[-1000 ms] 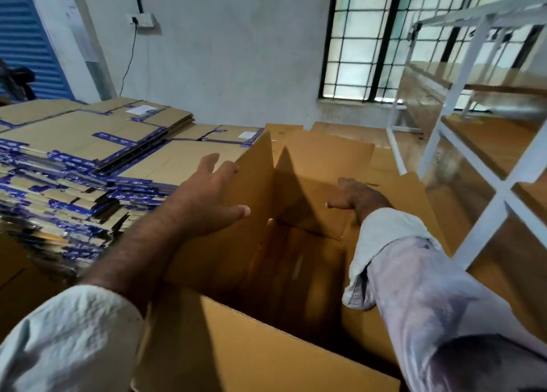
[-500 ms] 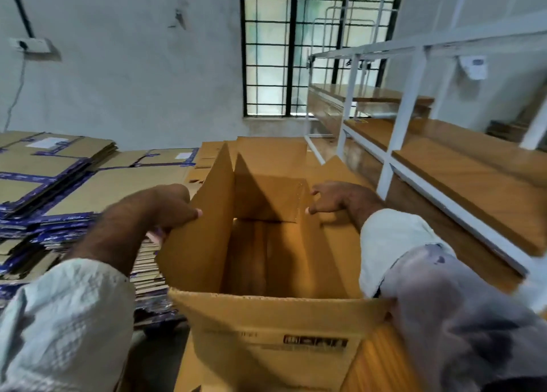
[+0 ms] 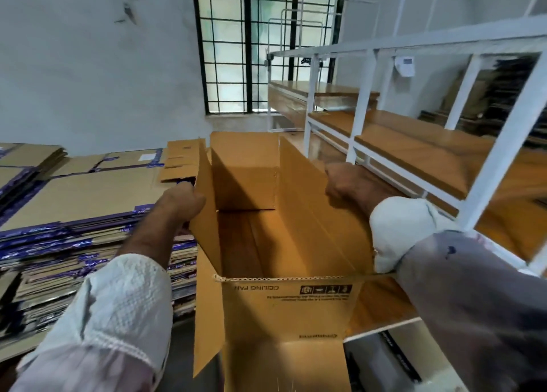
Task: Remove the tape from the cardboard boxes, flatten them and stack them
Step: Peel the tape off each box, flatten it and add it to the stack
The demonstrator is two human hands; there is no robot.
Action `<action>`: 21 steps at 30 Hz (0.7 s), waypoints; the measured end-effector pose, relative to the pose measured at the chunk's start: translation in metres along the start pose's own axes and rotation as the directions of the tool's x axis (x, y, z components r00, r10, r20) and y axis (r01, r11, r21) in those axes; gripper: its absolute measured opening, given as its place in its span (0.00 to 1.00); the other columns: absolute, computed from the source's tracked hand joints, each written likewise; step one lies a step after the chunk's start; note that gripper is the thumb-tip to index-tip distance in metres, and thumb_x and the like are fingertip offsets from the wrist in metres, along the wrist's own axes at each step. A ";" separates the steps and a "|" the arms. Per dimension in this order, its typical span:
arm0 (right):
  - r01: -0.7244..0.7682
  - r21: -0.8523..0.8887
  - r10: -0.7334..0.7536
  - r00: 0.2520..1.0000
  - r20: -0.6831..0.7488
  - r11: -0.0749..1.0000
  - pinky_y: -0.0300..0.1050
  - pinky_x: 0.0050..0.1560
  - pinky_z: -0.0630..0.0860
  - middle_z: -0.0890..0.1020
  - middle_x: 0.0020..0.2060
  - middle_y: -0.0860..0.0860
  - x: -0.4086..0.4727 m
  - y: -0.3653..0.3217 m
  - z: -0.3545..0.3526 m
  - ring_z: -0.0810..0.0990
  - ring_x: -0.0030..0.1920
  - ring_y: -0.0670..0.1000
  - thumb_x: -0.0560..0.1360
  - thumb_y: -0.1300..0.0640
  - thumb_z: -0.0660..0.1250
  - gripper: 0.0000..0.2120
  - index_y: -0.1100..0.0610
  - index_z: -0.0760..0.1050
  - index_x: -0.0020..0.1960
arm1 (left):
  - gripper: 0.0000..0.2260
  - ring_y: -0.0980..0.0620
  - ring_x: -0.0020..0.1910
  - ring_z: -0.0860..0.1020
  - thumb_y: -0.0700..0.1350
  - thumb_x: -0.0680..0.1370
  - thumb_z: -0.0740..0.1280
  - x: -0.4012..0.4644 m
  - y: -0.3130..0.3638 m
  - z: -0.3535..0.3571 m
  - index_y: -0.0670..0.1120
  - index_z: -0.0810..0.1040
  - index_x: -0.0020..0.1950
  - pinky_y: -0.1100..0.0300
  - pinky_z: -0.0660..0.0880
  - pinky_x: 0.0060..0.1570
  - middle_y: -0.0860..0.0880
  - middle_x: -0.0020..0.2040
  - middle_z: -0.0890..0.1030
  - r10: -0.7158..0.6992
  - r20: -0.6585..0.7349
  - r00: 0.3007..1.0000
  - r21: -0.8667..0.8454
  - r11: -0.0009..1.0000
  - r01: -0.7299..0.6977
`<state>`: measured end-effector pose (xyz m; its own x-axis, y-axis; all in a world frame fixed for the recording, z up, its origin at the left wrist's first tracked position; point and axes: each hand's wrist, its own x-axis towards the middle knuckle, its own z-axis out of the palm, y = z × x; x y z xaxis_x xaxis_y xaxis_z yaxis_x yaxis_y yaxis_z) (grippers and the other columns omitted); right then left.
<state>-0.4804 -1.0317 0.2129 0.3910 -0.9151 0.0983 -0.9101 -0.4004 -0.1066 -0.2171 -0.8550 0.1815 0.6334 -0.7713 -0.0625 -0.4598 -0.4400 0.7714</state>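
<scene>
A tall brown cardboard box (image 3: 284,306), printed "CEILING FAN" upside down, stands open in front of me with its flaps up. My left hand (image 3: 185,203) is closed on the edge of its left wall. My right hand (image 3: 340,183) is closed on the top of its right wall. The inside of the box looks bare. To the left lies a big stack of flattened boxes (image 3: 80,202) with blue-purple tape along their edges.
A white metal rack with wooden shelves (image 3: 414,152) stands close on the right, touching my right sleeve. A barred window (image 3: 251,51) is in the far wall. More flat cardboard (image 3: 180,161) lies behind the box.
The box has been raised and stood upright closer to me, so its printed near wall shows. My left hand went from flat on the wall to gripping it. The view swung right.
</scene>
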 end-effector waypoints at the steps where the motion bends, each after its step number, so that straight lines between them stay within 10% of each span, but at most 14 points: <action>1: 0.028 -0.005 -0.028 0.999 -0.028 1.000 0.40 0.32 0.67 0.80 0.50 0.54 -0.006 -0.007 -0.001 0.77 0.42 0.50 0.81 0.60 0.66 0.08 0.57 0.77 0.59 | 0.08 0.38 0.53 0.79 0.45 0.84 0.62 0.003 -0.002 -0.001 0.44 0.71 0.61 0.46 0.79 0.45 0.39 0.57 0.78 -0.009 -0.009 1.000 -0.027 1.000 0.008; 8: 0.136 -0.054 -0.139 0.989 -0.056 0.989 0.46 0.47 0.77 0.80 0.58 0.56 -0.034 -0.027 -0.013 0.78 0.52 0.54 0.82 0.59 0.65 0.15 0.54 0.73 0.68 | 0.06 0.40 0.45 0.79 0.40 0.83 0.62 0.016 0.001 0.004 0.40 0.71 0.59 0.51 0.76 0.32 0.36 0.57 0.78 -0.092 -0.090 0.992 -0.418 0.907 0.047; 13: 0.187 -0.009 -0.187 0.982 -0.029 0.982 0.47 0.47 0.75 0.77 0.57 0.54 -0.071 -0.036 -0.029 0.78 0.55 0.56 0.81 0.61 0.65 0.11 0.52 0.71 0.61 | 0.14 0.39 0.59 0.81 0.40 0.84 0.60 0.026 0.022 0.038 0.36 0.74 0.69 0.60 0.77 0.29 0.42 0.63 0.79 -0.143 -0.170 0.975 -0.539 0.842 0.030; 16: 0.268 0.090 -0.267 0.963 -0.030 0.959 0.46 0.47 0.79 0.76 0.52 0.48 -0.100 -0.046 -0.029 0.77 0.53 0.51 0.80 0.60 0.65 0.08 0.50 0.70 0.54 | 0.07 0.39 0.49 0.82 0.47 0.84 0.61 0.029 0.033 0.068 0.46 0.76 0.51 0.48 0.84 0.43 0.42 0.56 0.83 -0.242 -0.227 0.943 -0.677 0.735 0.026; 21: 0.326 0.072 -0.323 0.945 -0.056 0.943 0.46 0.45 0.74 0.77 0.51 0.48 -0.139 -0.052 0.018 0.78 0.49 0.50 0.85 0.44 0.58 0.16 0.51 0.67 0.68 | 0.21 0.40 0.44 0.84 0.63 0.83 0.57 0.043 0.034 0.104 0.46 0.75 0.56 0.44 0.84 0.43 0.42 0.49 0.82 -0.309 -0.173 0.935 -0.778 0.626 0.062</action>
<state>-0.4851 -0.8845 0.1873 0.6554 -0.7328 0.1831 -0.7205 -0.6793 -0.1398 -0.2701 -0.9507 0.1389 0.8421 -0.5060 -0.1867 0.2360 0.0344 0.9712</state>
